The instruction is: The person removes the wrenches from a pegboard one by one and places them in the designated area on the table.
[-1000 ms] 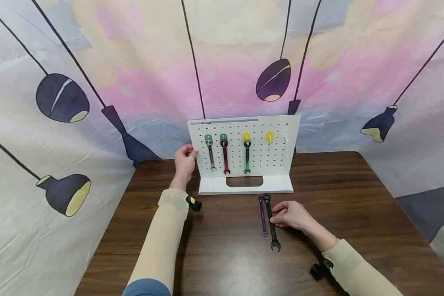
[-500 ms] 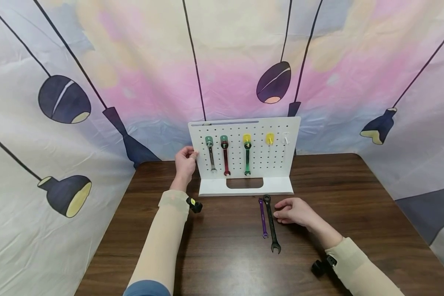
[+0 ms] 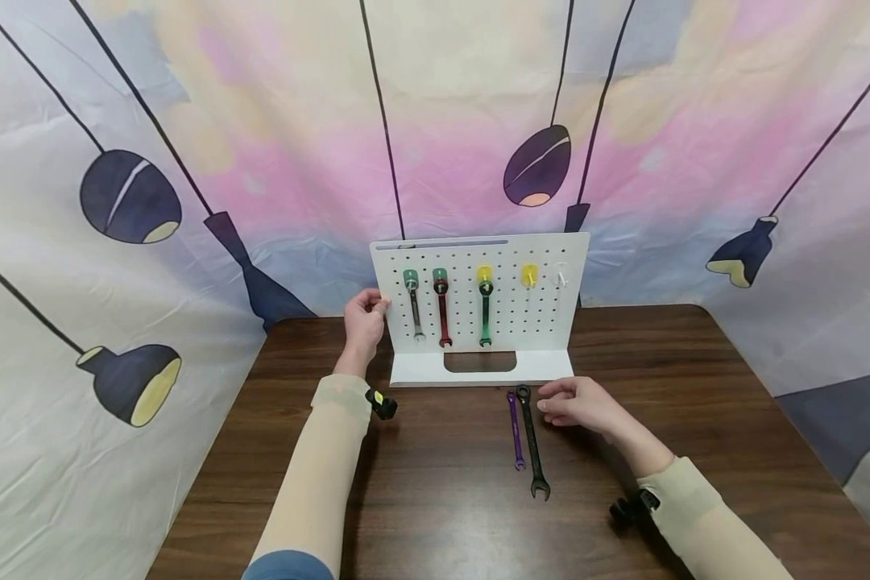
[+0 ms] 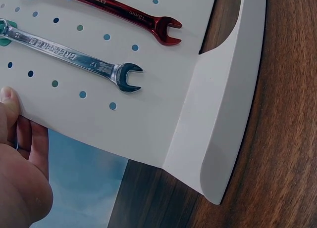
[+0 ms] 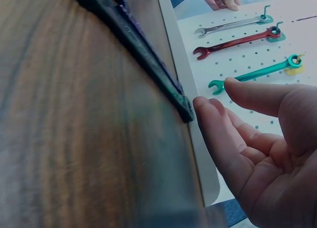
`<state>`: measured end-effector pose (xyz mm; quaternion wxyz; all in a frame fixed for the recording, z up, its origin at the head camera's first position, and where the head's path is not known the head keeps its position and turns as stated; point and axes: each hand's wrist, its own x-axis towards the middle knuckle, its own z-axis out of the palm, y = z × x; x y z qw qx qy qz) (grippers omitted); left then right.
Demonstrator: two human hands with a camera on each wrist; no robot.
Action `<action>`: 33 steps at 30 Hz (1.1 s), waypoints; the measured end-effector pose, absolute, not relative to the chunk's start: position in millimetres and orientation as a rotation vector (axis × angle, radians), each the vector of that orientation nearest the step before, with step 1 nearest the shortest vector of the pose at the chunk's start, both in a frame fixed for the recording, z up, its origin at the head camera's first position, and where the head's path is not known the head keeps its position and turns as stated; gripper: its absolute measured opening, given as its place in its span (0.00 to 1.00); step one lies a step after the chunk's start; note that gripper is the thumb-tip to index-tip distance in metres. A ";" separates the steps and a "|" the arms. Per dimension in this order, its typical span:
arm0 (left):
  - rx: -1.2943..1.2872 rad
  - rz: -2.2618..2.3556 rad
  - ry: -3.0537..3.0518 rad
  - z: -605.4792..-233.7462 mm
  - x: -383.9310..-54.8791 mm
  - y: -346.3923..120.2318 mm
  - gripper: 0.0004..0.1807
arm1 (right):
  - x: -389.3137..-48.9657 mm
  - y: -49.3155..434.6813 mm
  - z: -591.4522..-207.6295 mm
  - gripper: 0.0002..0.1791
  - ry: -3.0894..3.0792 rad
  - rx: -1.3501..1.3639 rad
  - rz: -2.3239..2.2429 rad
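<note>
- Presumably, the step in hand concerns the black wrench (image 3: 532, 443) on the bench (image 3: 435, 499); whether it is being taken up or set down cannot be told. Twelve o'clock points away from the person.
- For a sound pick-up, set the thumb and index finger of the right grip (image 3: 576, 403) on opposite sides of the shank, near its middle, so that neither end droops.
- Approach from three o'clock and close only around the black shank; the purple wrench (image 3: 515, 432) lies just beside it at nine o'clock and could be dragged along.
- Maintain support at the pegboard (image 3: 465, 310): the left grip (image 3: 363, 326) pinches its nine-o'clock edge, thumb in front, which should limit tipping.
- Right grip status: holding nothing, fingers relaxed, with a narrow gap between thumb and index finger.
- The black wrench lies just beside the right grip, with no contact visible. Its ring end sits at nine o'clock from that grip, near the pegboard's foot; its forked end points to six o'clock.
- The bare yellow hook (image 3: 529, 275) stands at twelve o'clock from the black wrench.
</note>
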<state>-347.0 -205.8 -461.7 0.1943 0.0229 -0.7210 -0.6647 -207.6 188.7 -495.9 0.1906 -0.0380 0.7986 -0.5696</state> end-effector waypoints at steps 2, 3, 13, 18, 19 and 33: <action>0.062 -1.861 -2.018 -462.1 -346.9 -206.0 0.06 | -211.4 186.9 -494.5 0.22 2.250 -0.125 -1.600; 0.059 -1.860 -2.015 -462.3 -347.0 -206.0 0.06 | -213.3 185.8 -493.6 0.22 2.253 -0.135 -1.600; 0.072 -1.857 -2.031 -464.7 -347.7 -205.9 0.03 | -229.2 171.9 -493.2 0.20 2.241 -0.196 -1.608; 0.068 -1.850 -2.027 -464.5 -347.7 -206.1 0.04 | -234.6 163.5 -490.0 0.22 2.288 -0.217 -1.621; 0.067 -1.849 -2.025 -464.4 -347.7 -205.9 0.04 | -235.8 162.1 -489.4 0.22 2.293 -0.222 -1.630; 0.061 -1.865 -2.005 -463.6 -347.4 -205.1 0.02 | -256.2 146.4 -488.5 0.23 2.392 -0.266 -1.784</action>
